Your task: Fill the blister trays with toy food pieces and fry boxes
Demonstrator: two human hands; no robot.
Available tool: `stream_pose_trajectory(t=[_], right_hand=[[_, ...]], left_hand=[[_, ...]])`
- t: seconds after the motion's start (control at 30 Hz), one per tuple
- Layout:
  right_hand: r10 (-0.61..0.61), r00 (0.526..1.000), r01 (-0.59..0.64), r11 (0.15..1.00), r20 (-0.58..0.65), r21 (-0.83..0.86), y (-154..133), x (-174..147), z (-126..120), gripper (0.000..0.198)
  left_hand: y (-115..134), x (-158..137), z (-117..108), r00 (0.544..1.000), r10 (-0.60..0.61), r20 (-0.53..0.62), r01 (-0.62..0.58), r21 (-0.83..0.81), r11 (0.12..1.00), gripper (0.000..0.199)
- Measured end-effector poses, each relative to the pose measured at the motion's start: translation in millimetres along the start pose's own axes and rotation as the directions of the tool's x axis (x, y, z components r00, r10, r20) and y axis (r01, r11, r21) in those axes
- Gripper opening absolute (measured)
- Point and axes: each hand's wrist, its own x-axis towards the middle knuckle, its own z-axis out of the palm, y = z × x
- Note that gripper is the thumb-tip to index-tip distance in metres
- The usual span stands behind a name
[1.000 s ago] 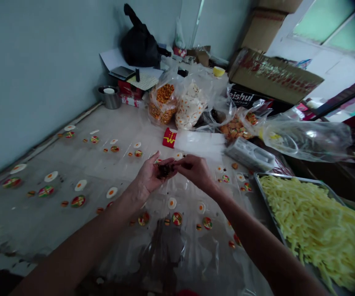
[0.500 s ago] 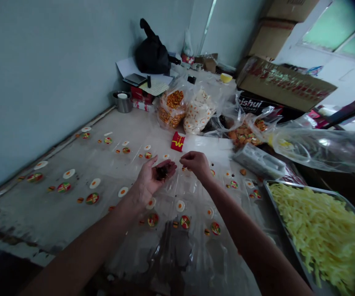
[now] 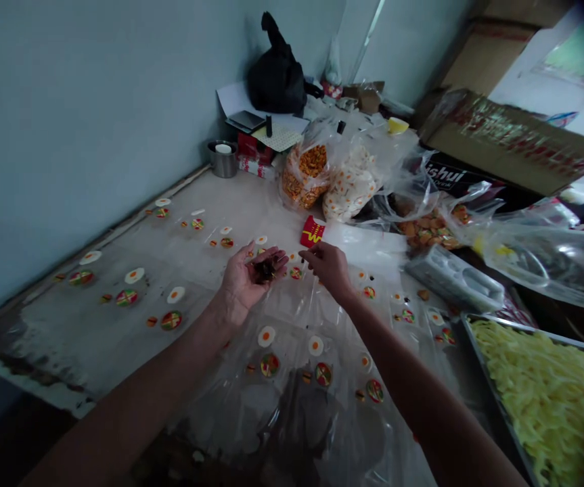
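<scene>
My left hand [image 3: 245,277] is palm up and cupped, carrying a small heap of dark brown pieces [image 3: 266,268]. Just to its right, my right hand [image 3: 328,266] is in a pinch, with a tiny dark piece [image 3: 302,256] at the fingertips. Beneath both hands, clear plastic sheets or bags [image 3: 292,318] cover the table. Small groups are set out in rows on them: a toy-like fried egg [image 3: 315,345], a colourful round piece [image 3: 323,373] and a tiny burger [image 3: 306,377]. Beyond my right hand lies a red and yellow packet-shaped piece [image 3: 312,231].
A metal tray [image 3: 489,406] of pale yellow strips [image 3: 550,392] stands at the right. Behind are clear bags of orange pieces [image 3: 304,179] and egg pieces [image 3: 352,186], a metal cup [image 3: 223,162], a black bag [image 3: 277,78] and cardboard boxes [image 3: 515,135]. A wall borders the left.
The view has shifted, so the table's contents sit further right in the picture. My right hand has gone slightly further from my left, still pinched; the left stays cupped under its pieces.
</scene>
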Motion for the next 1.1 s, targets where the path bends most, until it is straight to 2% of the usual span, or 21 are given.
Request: stream_pose_trajectory(t=[0.07, 0.13, 0.2, 0.27, 0.4, 0.5, 0.53, 0.6, 0.67, 0.77, 0.83, 0.93, 1.03, 1.1], right_hand=[[-0.141, 0.990, 0.138, 0.985, 0.027, 0.100, -15, -18, 0, 0.019], [-0.298, 0.951, 0.287, 0.950, 0.083, 0.123, -31, -32, 2, 0.018], [-0.391, 0.906, 0.380, 0.920, 0.162, 0.095, -44, -41, 6, 0.020], [-0.391, 0.891, 0.383, 0.920, 0.231, 0.078, -50, -46, 9, 0.018], [-0.258, 0.930, 0.223, 0.962, 0.260, 0.157, -48, -46, 9, 0.005], [-0.161, 0.967, 0.105, 0.958, 0.197, 0.267, -38, -31, 10, 0.011], [-0.148, 0.977, 0.100, 0.954, 0.153, 0.282, -35, -22, 12, 0.014], [-0.190, 0.980, 0.172, 0.957, 0.058, 0.232, -28, 1, 19, 0.015], [-0.322, 0.946, 0.318, 0.941, 0.022, 0.113, -23, 26, 30, 0.016], [-0.526, 0.843, 0.532, 0.846, 0.111, -0.032, -19, 58, 48, 0.019], [-0.594, 0.773, 0.623, 0.777, 0.221, -0.090, -17, 71, 57, 0.021], [-0.619, 0.695, 0.709, 0.675, 0.367, -0.203, -14, 79, 62, 0.024], [-0.606, 0.665, 0.743, 0.598, 0.437, -0.301, -13, 76, 60, 0.028], [-0.596, 0.699, 0.713, 0.627, 0.396, -0.314, -16, 69, 57, 0.032]], left_hand=[[-2, -1, -1, 1.000, -0.016, -0.010, 0.016, 0.014, 1.000, 0.044], [-3, -4, 1, 0.998, -0.045, -0.033, 0.046, 0.040, 0.998, 0.042], [-6, -9, 5, 0.996, -0.070, -0.049, 0.073, 0.065, 0.995, 0.041], [-9, -15, 8, 0.996, -0.077, -0.053, 0.081, 0.073, 0.994, 0.042], [-9, -21, 4, 0.995, -0.076, -0.067, 0.079, 0.046, 0.996, 0.042], [4, -19, -4, 0.997, -0.023, -0.072, 0.023, 0.003, 1.000, 0.041], [12, -17, -6, 0.997, 0.006, -0.078, -0.006, -0.004, 1.000, 0.041], [29, -14, -9, 0.995, 0.054, -0.089, -0.054, 0.001, 0.999, 0.043], [47, -9, -11, 0.993, 0.079, -0.088, -0.078, 0.024, 0.997, 0.044], [65, -2, -15, 0.991, 0.099, -0.086, -0.096, 0.041, 0.995, 0.045], [71, 2, -19, 0.990, 0.103, -0.097, -0.099, 0.045, 0.994, 0.045], [73, 7, -26, 0.991, 0.085, -0.101, -0.081, 0.044, 0.996, 0.047], [73, 8, -29, 0.994, 0.054, -0.093, -0.049, 0.053, 0.997, 0.051], [73, 7, -28, 0.995, 0.050, -0.090, -0.044, 0.066, 0.997, 0.051]])
